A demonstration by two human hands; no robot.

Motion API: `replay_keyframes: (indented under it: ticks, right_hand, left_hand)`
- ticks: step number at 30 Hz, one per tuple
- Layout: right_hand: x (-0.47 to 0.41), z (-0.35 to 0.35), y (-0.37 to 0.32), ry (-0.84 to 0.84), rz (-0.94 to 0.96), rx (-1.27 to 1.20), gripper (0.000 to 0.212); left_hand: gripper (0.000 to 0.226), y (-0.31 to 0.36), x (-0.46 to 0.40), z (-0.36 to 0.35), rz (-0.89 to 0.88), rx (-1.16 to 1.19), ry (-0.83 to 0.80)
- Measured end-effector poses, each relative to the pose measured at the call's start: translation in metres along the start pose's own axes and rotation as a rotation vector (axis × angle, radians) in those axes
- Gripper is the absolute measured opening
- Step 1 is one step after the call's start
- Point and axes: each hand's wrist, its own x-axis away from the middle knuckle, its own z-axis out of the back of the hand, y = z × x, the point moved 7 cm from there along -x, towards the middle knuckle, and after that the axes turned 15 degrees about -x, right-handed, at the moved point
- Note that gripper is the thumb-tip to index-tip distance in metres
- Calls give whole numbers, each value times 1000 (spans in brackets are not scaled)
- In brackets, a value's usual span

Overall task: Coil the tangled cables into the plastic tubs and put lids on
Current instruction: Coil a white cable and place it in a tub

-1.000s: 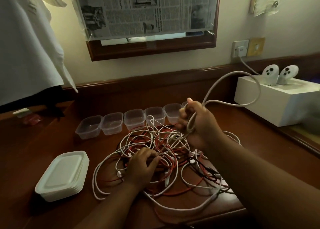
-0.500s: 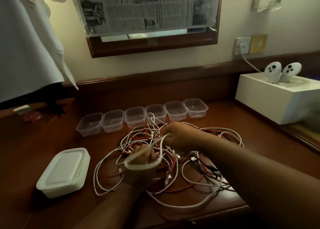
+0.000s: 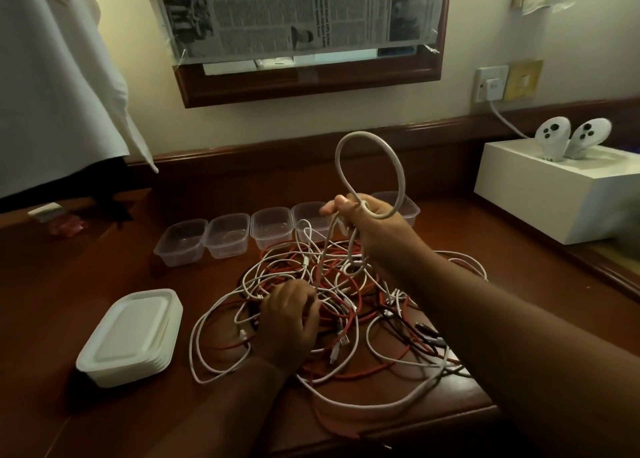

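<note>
Cables (image 3: 346, 305): tangled pile of white, red and black leads, middle of the wooden desk (image 3: 104, 277), in front of the tubs.
White cable (image 3: 367, 167): one thick strand lifted out of the pile, forms an upright loop above the right hand, tails drop back into the tangle.
Right hand (image 3: 374, 225): raised over the pile, fingers curled round the white cable at the base of the loop.
Left hand (image 3: 289, 319): down on the pile, fingers bent into the strands; a firm grip can't be made out.
Hands: well apart, right higher and farther back.
Tubs (image 3: 227, 234): row of clear plastic tubs behind the pile, uncovered, nothing seen inside; right end partly hidden by the right hand.
Lids (image 3: 133, 333): white stack, left of the pile, near desk edge.
White box (image 3: 554, 194): far right, two controllers (image 3: 571, 137) standing on it.
</note>
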Motion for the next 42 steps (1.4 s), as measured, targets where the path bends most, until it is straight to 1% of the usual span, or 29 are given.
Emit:
replay_keyframes:
  ticks: [3, 5, 7, 9, 10, 12, 14, 17, 19, 21, 22, 24, 25, 27, 29, 31, 33, 35, 37, 38, 40, 42]
  right_hand:
    - [-3, 2, -1, -1, -7, -21, 39]
    - [-6, 1, 1, -17, -58, -137, 38]
    - [-8, 4, 4, -6, -89, -172, 33]
    - [-11, 12, 7, 36, -86, -118, 31]
    - [-12, 16, 8, 59, -82, -103, 31]
    - [-13, 26, 7, 127, -87, -124, 31]
    - [-13, 33, 6, 183, -106, -209, 29]
    - [-12, 34, 2, 150, -133, -452, 29]
    - [-12, 31, -4, 93, -142, -619, 35]
    - [-12, 27, -14, 48, -119, -762, 38]
    - [-13, 24, -19, 26, -102, -823, 39]
    - [-14, 20, -26, -4, -72, -891, 39]
    - [-14, 18, -28, -7, -64, -905, 40]
    - [-13, 16, -26, -5, -67, -936, 40]
    - [-10, 17, -25, -8, -70, -984, 37]
    - [-6, 23, -24, 22, -73, -996, 32]
    - [-1, 34, -20, 122, -103, -880, 29]
    - [5, 49, -13, 267, -148, -703, 23]
    - [10, 64, -4, 387, -189, -545, 14]
    - [12, 68, 3, 406, -228, -496, 12]
    - [14, 68, 17, 356, -334, -431, 11]
    - [16, 63, 30, 262, -422, -382, 15]
  left_hand:
    - [10, 1, 1, 12, -18, -31, 125]
    - [8, 0, 1, 19, 23, 12, 183]
    - [4, -9, -3, 20, 177, 159, 158]
    - [6, -17, -9, 17, 367, 308, 79]
    - [7, -18, -13, 19, 417, 367, 62]
    - [7, -17, -25, 31, 461, 469, 81]
    - [8, -15, -43, 47, 465, 542, 99]
    - [10, -11, -68, 62, 489, 714, 49]
    - [13, -4, -76, 63, 520, 773, -61]
    - [5, 16, -77, 59, 491, 768, -268]
    - [6, 29, -75, 55, 458, 754, -393]
    - [22, 52, -65, 42, 395, 756, -618]
    - [30, 61, -60, 34, 373, 743, -705]
    - [34, 74, -53, 21, 313, 692, -783]
    - [23, 84, -52, 13, 296, 721, -761]
    - [9, 86, -55, 11, 379, 789, -681]
    - [14, 80, -59, 10, 524, 872, -576]
    - [16, 70, -68, 17, 606, 923, -429]
    - [11, 61, -80, 30, 571, 928, -282]
    - [9, 60, -87, 37, 525, 934, -219]
    - [7, 63, -99, 55, 397, 908, -124]
    - [9, 70, -108, 70, 287, 883, -79]
